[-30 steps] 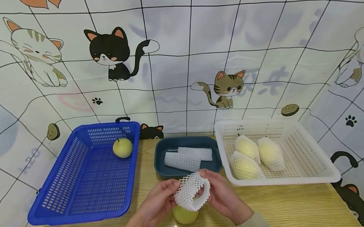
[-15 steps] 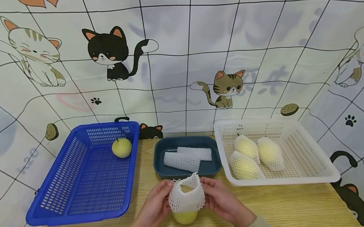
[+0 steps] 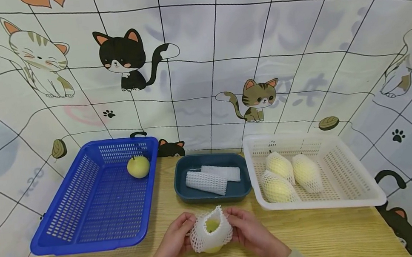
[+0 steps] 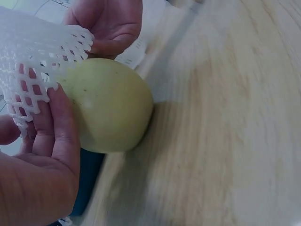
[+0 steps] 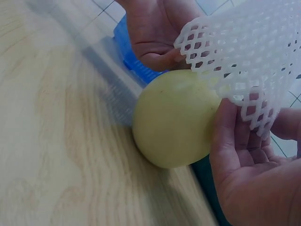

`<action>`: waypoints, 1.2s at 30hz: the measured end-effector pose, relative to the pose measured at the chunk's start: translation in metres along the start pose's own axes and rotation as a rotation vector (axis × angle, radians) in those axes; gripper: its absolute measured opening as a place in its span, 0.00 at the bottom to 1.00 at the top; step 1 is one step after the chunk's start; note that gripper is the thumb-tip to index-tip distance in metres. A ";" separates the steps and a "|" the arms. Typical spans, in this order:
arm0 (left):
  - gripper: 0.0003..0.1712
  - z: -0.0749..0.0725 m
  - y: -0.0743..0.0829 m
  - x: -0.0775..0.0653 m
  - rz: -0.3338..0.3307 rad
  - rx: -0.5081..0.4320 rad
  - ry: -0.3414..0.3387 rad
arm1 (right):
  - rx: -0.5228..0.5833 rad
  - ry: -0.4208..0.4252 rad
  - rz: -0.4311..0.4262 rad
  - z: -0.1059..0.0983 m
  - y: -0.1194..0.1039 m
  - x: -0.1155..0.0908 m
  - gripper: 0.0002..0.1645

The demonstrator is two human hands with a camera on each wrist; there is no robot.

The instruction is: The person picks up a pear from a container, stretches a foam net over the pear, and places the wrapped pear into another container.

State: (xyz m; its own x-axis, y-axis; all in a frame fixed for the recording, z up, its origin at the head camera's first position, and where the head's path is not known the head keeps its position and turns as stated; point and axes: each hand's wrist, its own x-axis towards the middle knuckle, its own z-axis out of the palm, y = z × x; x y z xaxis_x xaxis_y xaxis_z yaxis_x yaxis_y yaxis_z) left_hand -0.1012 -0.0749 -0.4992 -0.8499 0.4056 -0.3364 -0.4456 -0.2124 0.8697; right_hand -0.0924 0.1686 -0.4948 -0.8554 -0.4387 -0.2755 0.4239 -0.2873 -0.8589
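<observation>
A yellow-green pear point(image 4: 110, 106) stands on the wooden table, with a white foam fruit net point(image 3: 219, 237) over its upper part. In both wrist views the pear's lower part shows bare below the net's edge. My left hand point(image 3: 174, 239) grips the net's left side between thumb and fingers, its fingertips right beside the pear. On the opposite side my right hand point(image 3: 250, 231) holds the net the same way. Looking down from the head view, the pear's top shows through the net's upper mouth.
A blue basket point(image 3: 89, 246) at left holds one bare pear point(image 3: 138, 167). Behind my hands, a dark teal tray point(image 3: 214, 197) carries foam nets point(image 3: 206, 183). At right, a white basket point(image 3: 323, 204) contains several netted pears point(image 3: 307, 174). A cat-print backdrop point(image 3: 197, 61) rises behind.
Both hands have brought the net down and toward me onto the pear. It now covers more of the fruit, and its upper mouth faces up.
</observation>
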 end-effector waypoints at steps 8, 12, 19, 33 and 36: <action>0.08 -0.002 -0.009 -0.001 -0.003 0.070 0.016 | -0.041 0.028 0.046 -0.003 0.008 0.000 0.11; 0.09 -0.002 -0.014 -0.002 0.009 0.095 0.033 | -0.046 0.051 0.069 -0.003 0.013 0.001 0.09; 0.10 -0.004 -0.021 0.001 0.020 0.155 0.076 | -0.056 0.074 0.079 -0.004 0.015 0.003 0.10; 0.13 -0.005 -0.026 0.004 0.016 0.225 0.119 | -0.103 0.107 0.085 -0.007 0.021 0.009 0.09; 0.13 -0.006 -0.028 0.005 0.020 0.228 0.113 | -0.114 0.123 0.082 -0.006 0.020 0.009 0.10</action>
State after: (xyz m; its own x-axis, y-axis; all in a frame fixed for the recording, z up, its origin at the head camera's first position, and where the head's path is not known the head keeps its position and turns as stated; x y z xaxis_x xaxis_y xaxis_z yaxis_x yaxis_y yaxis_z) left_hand -0.0947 -0.0719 -0.5275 -0.8895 0.2990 -0.3455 -0.3644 -0.0081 0.9312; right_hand -0.0938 0.1638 -0.5173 -0.8522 -0.3475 -0.3911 0.4631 -0.1530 -0.8730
